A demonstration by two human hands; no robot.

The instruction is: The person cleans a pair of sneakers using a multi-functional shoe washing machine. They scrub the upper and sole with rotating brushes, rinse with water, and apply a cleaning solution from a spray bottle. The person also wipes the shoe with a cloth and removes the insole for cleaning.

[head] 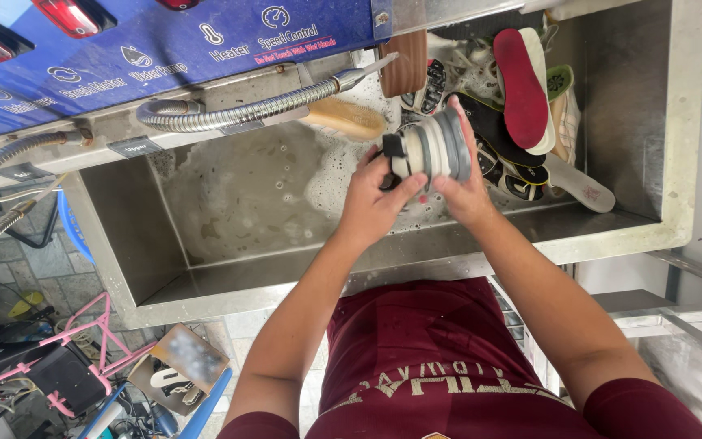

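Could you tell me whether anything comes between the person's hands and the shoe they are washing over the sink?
Nothing visible: the left hand and right hand both grip the shoe directly, above the soapy sink.

The person wears a dark red short-sleeved shirt, seen from above at the near edge of the scene. Pale gold lettering runs in an arc across its chest, upside down from this view. The sleeves end above the elbows, one at the near left and one at the near right. Both forearms are bare, and the left hand and right hand wear no gloves.
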